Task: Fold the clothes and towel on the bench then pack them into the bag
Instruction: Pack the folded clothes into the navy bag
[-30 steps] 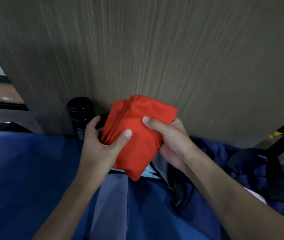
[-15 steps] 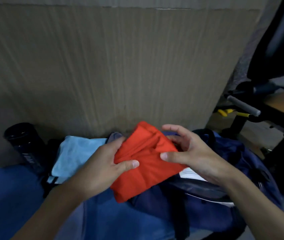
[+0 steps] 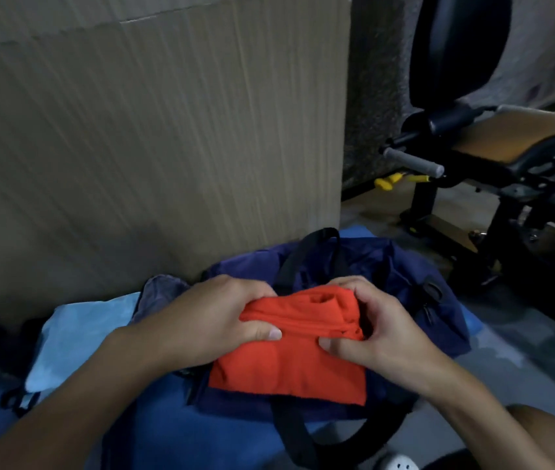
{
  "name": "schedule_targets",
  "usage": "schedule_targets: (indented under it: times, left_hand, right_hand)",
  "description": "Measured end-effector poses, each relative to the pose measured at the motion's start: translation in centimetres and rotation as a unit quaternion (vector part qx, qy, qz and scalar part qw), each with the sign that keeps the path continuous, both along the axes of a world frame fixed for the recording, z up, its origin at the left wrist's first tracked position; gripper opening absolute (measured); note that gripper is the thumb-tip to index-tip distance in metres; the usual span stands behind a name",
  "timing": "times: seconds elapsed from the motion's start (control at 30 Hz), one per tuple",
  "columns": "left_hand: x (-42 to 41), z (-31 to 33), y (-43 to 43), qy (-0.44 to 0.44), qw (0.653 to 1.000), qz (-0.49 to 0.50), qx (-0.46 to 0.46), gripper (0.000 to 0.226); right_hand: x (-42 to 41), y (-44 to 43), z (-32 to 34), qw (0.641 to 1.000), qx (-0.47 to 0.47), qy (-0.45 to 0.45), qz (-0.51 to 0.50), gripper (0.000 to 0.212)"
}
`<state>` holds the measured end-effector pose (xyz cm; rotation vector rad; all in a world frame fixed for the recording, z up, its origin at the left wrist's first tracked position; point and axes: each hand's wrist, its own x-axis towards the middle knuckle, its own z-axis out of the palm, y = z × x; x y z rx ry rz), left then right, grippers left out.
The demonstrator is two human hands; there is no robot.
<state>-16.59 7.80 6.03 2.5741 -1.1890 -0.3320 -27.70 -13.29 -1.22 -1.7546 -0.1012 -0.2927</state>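
Red cloth (image 3: 289,364), folded into a thick, soft-edged packet with a rolled top seam, sits over the navy bag (image 3: 404,276). Left hand (image 3: 215,320) and right hand (image 3: 381,330) both grip its upper edge, fingers curled round the fabric. Blue towel (image 3: 72,337) lies left.

Matt red cloth garment (image 3: 289,368), navy nylon-looking bag (image 3: 401,276), light blue soft towel (image 3: 79,337), matt wood-grain panel (image 3: 154,147)

wood-grain panel (image 3: 154,130), speckled grey wall (image 3: 377,79), black exercise machine (image 3: 523,157), grey floor (image 3: 523,340), dim light
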Motion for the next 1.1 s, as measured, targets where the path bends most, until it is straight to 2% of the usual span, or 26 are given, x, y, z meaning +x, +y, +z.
schedule_targets:
  times: [0.07,0.13,0.17,0.23,0.3,0.37,0.47,0.57,0.7,0.8,0.9,1.1]
  left_hand:
    - [-0.4,0.1,-1.7,-0.039,0.997,-0.054,0.047,0.034]
    - [-0.7,0.3,-3.3,-0.080,0.989,-0.102,0.072,0.031]
    - [-0.8,0.2,-4.1,-0.098,0.985,-0.121,0.080,0.031]
    - [-1.0,0.0,-5.2,-0.124,0.978,-0.139,0.093,0.035]
    - [-0.9,-0.4,-5.5,-0.122,0.979,-0.139,0.088,0.045]
    - [-0.6,-0.6,-5.2,-0.089,0.986,-0.119,0.075,0.051]
    - [-0.4,-0.3,-5.3,0.017,0.996,-0.085,0.014,0.030]
    - [-1.2,0.0,-6.8,0.022,0.992,-0.123,0.005,0.023]
    - [-2.1,0.0,-9.5,-0.002,0.986,-0.169,0.003,0.034]
    - [-1.4,-0.8,-10.1,0.021,0.987,-0.143,-0.069,0.040]
    - [0.4,-3.0,-8.9,0.029,0.989,-0.094,-0.107,0.036]
    - [3.5,-8.9,-6.8,-0.036,0.997,-0.061,-0.028,0.037]
  right_hand:
    - [-0.9,-1.1,0.2,0.999,-0.032,0.011,0.010,0.056]
    - [-1.5,-1.7,0.5,0.993,-0.117,0.023,0.022,0.078]
    - [-1.7,-1.8,0.5,0.987,-0.157,0.024,0.026,0.082]
    - [-1.8,-1.9,-0.1,0.983,-0.185,0.000,0.009,0.066]
    - [-2.1,-2.3,-0.7,0.989,-0.145,-0.034,-0.012,0.046]
    - [-2.5,-2.8,-1.0,0.990,-0.129,-0.053,-0.033,0.038]
    - [-3.0,-3.9,-0.9,0.991,-0.128,-0.011,-0.033,0.029]
    - [-3.4,-4.2,-0.5,0.974,-0.219,0.037,-0.041,0.040]
    - [-3.6,-3.6,0.4,0.977,-0.205,0.057,-0.014,0.072]
    - [-3.4,-4.2,-0.2,0.982,-0.179,0.046,-0.046,0.056]
    - [-3.6,-5.7,-1.5,0.981,-0.157,0.066,-0.092,0.043]
    - [-3.6,-7.5,-3.5,0.982,-0.100,0.114,-0.117,0.040]
